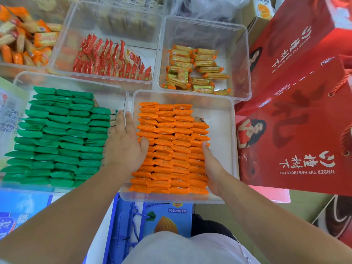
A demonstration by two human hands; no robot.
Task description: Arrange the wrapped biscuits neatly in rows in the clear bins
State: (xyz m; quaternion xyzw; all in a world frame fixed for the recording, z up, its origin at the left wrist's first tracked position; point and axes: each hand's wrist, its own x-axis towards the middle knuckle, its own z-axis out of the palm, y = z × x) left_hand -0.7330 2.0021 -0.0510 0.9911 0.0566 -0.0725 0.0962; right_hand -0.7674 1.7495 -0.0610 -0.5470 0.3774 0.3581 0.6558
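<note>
Orange wrapped biscuits (171, 149) stand in several tight rows inside a clear bin (224, 115) in front of me. My left hand (125, 145) lies flat with straight fingers over the bin's left wall, its thumb touching the leftmost orange row. My right hand (213, 164) presses edge-on, fingers straight, against the right side of the rightmost orange row. Green wrapped biscuits (57, 138) fill the clear bin (72, 79) to the left in neat rows.
Behind are clear bins with red-wrapped biscuits (112, 58), loosely piled yellow-orange packs (196, 71) and a heap of orange packs (24, 40). Red gift bags (297, 115) crowd the right side. Blue cartons (167, 218) lie below the bins.
</note>
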